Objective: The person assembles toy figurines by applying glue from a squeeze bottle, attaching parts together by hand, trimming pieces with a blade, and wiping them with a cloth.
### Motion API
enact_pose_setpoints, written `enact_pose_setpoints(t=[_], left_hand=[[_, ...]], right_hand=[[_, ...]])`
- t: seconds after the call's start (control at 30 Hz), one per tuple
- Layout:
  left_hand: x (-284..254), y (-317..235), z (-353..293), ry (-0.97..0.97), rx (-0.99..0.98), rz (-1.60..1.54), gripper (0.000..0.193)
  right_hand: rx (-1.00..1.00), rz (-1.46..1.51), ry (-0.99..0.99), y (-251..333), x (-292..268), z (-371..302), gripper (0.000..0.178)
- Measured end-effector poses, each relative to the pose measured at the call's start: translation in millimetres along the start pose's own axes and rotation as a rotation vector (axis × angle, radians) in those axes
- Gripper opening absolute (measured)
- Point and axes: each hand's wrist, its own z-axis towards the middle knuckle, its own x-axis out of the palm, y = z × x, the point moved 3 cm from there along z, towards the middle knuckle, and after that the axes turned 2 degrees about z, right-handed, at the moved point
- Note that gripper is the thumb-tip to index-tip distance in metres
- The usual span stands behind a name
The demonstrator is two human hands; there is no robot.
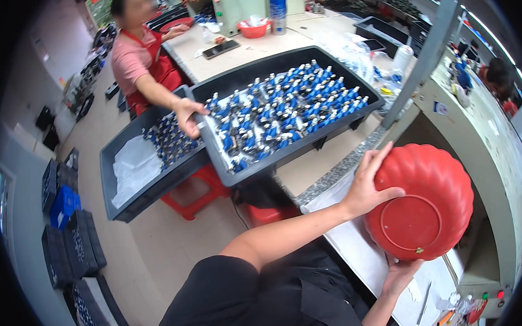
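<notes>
A round red plastic bowl (425, 179) with a scalloped side is tipped so that its underside faces me. My left hand (371, 184) grips its left edge, thumb lying across the base. My right hand (400, 276) holds the bowl from below at its lower edge; the bowl hides part of those fingers. The inside of the bowl cannot be seen. Beneath it is a white-covered worktop (358, 249), where a thin metal tool (423, 303) lies near my right hand.
A co-worker's hand (190, 116) holds a black tray (352, 115) of small blue-and-silver parts. Another tray (152, 197) sits below it, by a red stool (198, 192). A grey post (422, 57) and a pale-green machine cabinet (481, 141) stand on the right.
</notes>
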Motion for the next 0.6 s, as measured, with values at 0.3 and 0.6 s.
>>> enact_pose_setpoints(t=[0.3, 0.6], left_hand=[[-7, -39, -10, 0.091, 0.091, 0.057, 0.095], [-10, -56, -5, 0.206, 0.048, -0.018, 0.108]], right_hand=[[-0.095, -0.226, 0.005, 12, -26, -19, 0.067], [-0.047, -0.265, 0.061, 27, -16, -21, 0.056]])
